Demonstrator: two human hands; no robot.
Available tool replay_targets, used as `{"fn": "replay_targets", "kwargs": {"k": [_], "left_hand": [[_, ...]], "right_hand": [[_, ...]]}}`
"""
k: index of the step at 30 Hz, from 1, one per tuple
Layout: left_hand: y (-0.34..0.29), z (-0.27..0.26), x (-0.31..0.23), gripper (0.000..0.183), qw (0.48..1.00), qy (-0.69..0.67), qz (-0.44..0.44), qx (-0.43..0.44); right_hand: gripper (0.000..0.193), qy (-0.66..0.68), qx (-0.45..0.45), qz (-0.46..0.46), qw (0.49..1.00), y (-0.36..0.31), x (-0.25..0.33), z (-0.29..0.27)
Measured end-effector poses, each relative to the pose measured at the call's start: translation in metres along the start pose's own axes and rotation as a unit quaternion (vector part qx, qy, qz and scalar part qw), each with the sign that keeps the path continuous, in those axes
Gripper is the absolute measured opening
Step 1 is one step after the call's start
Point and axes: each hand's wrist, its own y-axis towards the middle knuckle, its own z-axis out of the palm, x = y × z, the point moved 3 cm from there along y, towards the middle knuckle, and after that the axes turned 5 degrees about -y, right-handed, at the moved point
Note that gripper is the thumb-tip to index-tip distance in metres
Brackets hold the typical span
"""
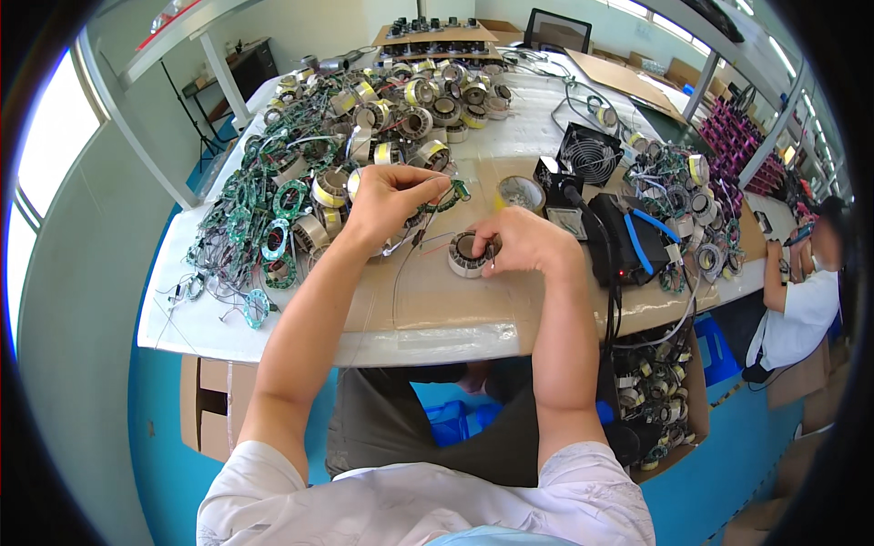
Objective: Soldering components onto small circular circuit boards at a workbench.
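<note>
Thumb and fingers of my left hand [390, 202] are pinched on a green ring-shaped circuit board [446, 198], raised a little over the table, with thin wires hanging from it. My right hand [535, 244] is closed on a motor stator [464, 265], a round coil core with a pale outer band, which sits on the brown cardboard [410, 300]. The stator lies just nearer to me than the board. Some of its right side is hidden behind my fingers.
A heap of stators [444, 111] and loose green circuit boards [291, 198] covers the left and back. Right of my hand are a tape roll [521, 193], a fan [592, 156], and blue-handled pliers [648, 238] on a black box. Another person [801, 291] works far right.
</note>
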Motion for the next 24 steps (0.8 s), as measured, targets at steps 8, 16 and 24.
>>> {"fn": "replay_targets", "kwargs": {"k": [8, 16, 24], "left_hand": [[-0.016, -0.008, 0.02, 0.029, 0.996, -0.071, -0.053, 0.016], [-0.009, -0.007, 0.043, 0.026, 0.998, 0.029, 0.028, -0.042], [-0.015, -0.005, 0.029, 0.032, 0.993, 0.101, -0.012, -0.054]], "right_hand": [[0.034, 0.132, 0.055, -0.008, 0.99, -0.003, 0.011, -0.011], [0.023, 0.139, -0.103, -0.095, 0.98, -0.001, 0.02, -0.019], [0.032, 0.157, -0.122, -0.095, 0.975, -0.01, 0.023, -0.027]]}}
